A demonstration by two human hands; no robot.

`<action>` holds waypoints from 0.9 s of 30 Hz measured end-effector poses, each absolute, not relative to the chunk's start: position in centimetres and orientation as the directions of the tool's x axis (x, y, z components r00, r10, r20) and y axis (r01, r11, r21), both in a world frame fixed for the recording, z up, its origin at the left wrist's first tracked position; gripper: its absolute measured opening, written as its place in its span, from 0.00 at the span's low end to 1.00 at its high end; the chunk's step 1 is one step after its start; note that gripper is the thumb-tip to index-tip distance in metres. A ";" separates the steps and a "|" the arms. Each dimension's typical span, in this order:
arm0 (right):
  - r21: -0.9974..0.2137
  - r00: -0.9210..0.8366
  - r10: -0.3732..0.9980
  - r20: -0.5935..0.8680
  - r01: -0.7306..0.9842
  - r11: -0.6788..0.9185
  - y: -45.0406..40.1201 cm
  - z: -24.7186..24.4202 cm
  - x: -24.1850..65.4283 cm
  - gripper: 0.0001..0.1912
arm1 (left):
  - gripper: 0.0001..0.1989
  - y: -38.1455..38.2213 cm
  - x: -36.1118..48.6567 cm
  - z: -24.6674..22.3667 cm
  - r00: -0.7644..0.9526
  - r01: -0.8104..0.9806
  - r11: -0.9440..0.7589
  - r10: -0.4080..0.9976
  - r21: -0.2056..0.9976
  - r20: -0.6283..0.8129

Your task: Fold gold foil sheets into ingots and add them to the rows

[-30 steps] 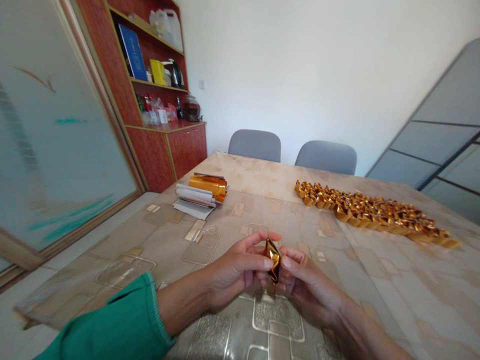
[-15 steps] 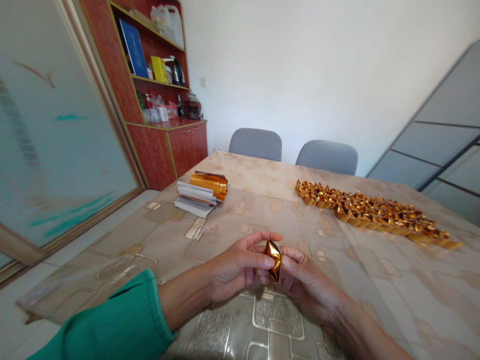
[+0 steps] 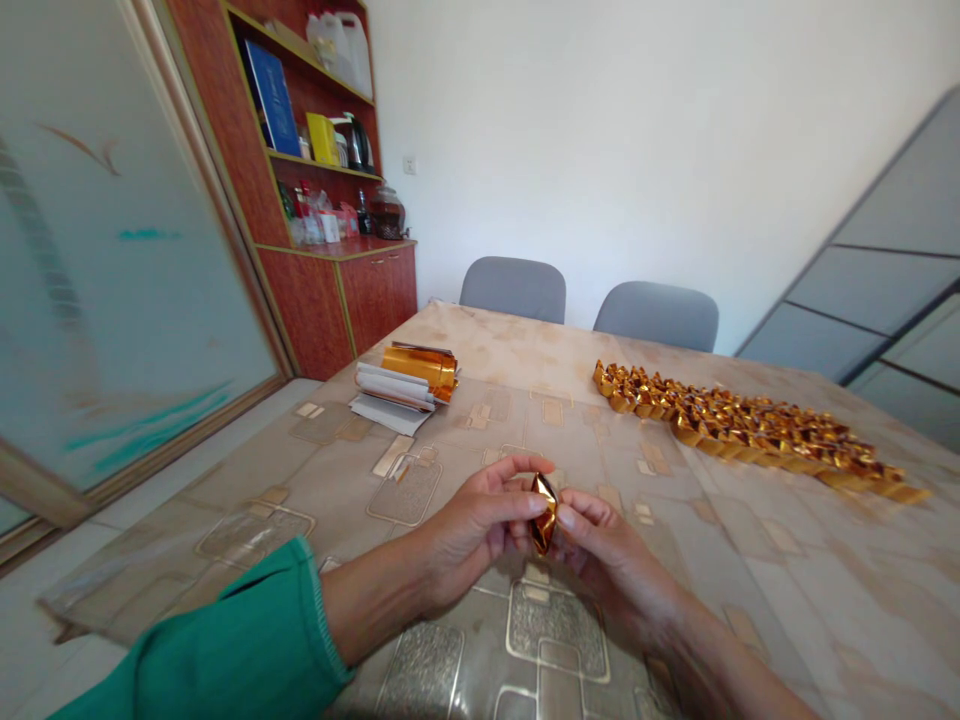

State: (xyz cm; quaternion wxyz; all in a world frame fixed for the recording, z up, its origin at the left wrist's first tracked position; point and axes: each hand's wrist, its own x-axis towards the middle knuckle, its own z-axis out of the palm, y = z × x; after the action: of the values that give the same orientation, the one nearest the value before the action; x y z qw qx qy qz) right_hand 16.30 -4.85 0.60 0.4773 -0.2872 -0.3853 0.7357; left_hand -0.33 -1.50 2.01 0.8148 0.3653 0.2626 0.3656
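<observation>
1. The left hand (image 3: 472, 530) and the right hand (image 3: 607, 560) are holding a folded piece of gold foil (image 3: 544, 514) between their fingers, above the worktop (image 3: 795, 620). The hands are not pressing together; the foil is pinched between them.
2. A green sleeve (image 3: 225, 640) is covering the left arm.
3. A roll of gold foil (image 3: 418, 366) is lying on white paper sheets (image 3: 390, 400), to the far left of the hands.
4. A long row of folded gold foil pieces (image 3: 742, 435) is lying on the right side of the worktop.
5. Two grey chairs (image 3: 514, 290) (image 3: 658, 318) are standing behind the far edge.
6. A red wooden cabinet (image 3: 367, 305) is standing beyond the worktop, and it is carrying a blue book (image 3: 270, 98), a yellow box (image 3: 322, 138), a kettle (image 3: 356, 145) and a glass jar (image 3: 387, 214).
7. The labels on the small bottles (image 3: 304, 215) are too small for reading.
</observation>
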 end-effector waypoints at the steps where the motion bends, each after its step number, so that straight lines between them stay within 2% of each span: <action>1: -0.843 -0.384 0.922 -0.059 -0.476 -0.252 -4.8 0.6 16.3 0.11 | 0.22 -1.5 -0.2 1.9 0.580 -0.411 0.456 0.798 0.789 -0.160; 7: -0.859 -0.390 0.917 -0.084 -0.438 -0.265 -4.7 -0.1 16.6 0.14 | 0.16 -1.6 0.3 1.5 0.569 -0.421 0.445 0.808 0.791 -0.151; 13: -0.854 -0.348 0.931 -0.113 -0.444 -0.270 -4.7 -0.5 16.6 0.14 | 0.21 -1.6 0.0 2.0 0.614 -0.404 0.480 0.773 0.779 -0.157; 20: -0.839 -0.367 0.923 -0.117 -0.462 -0.290 -4.6 -0.3 16.7 0.12 | 0.19 -1.3 -0.3 1.7 0.660 -0.420 0.555 0.730 0.718 -0.179; 23: -0.808 -0.312 0.942 -0.122 -0.520 -0.276 -4.5 -0.2 16.9 0.10 | 0.19 -1.0 -0.4 1.7 0.665 -0.459 0.573 0.729 0.679 -0.166; 27: -0.812 -0.285 0.950 -0.127 -0.521 -0.265 -4.4 -0.2 17.0 0.10 | 0.20 -1.0 -0.4 1.9 0.641 -0.444 0.534 0.750 0.719 -0.161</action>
State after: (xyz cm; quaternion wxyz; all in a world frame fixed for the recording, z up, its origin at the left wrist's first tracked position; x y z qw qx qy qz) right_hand 17.05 -4.35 -0.15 0.5050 -0.3199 -0.3355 0.7281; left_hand -0.36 -1.04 1.91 0.8443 0.3283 0.2329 0.3537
